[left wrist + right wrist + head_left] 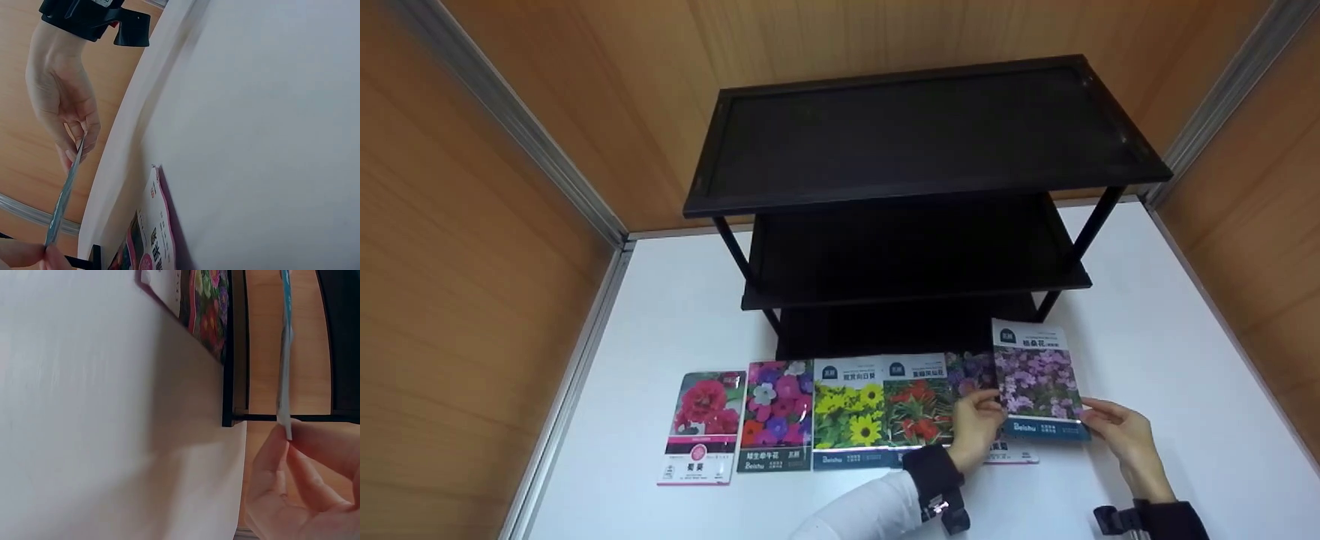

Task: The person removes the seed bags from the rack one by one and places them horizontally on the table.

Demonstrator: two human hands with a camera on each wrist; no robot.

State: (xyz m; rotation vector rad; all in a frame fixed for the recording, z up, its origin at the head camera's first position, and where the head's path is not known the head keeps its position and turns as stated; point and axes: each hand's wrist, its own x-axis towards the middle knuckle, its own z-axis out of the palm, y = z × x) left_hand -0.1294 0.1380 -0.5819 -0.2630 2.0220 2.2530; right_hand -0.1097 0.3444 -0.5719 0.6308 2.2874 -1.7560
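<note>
Both hands hold a flower seed packet (1039, 382) with purple-pink blossoms on its front and a blue band at the bottom. The left hand (976, 429) pinches its left edge, and the right hand (1126, 444) pinches its right edge. In the right wrist view the packet (284, 365) appears edge-on between the right hand's thumb and fingers (306, 439). It is raised off the white table, in front of another packet (969, 367) with purple flowers, which it and the left hand partly hide.
Left of the hands, a row holds packets with red (919, 412), yellow (849, 412), mixed-colour (776, 416) and dark pink flowers (701, 427). Behind stands a black three-tier shelf (922, 142). Wooden panels (472, 300) enclose the white table (660, 300).
</note>
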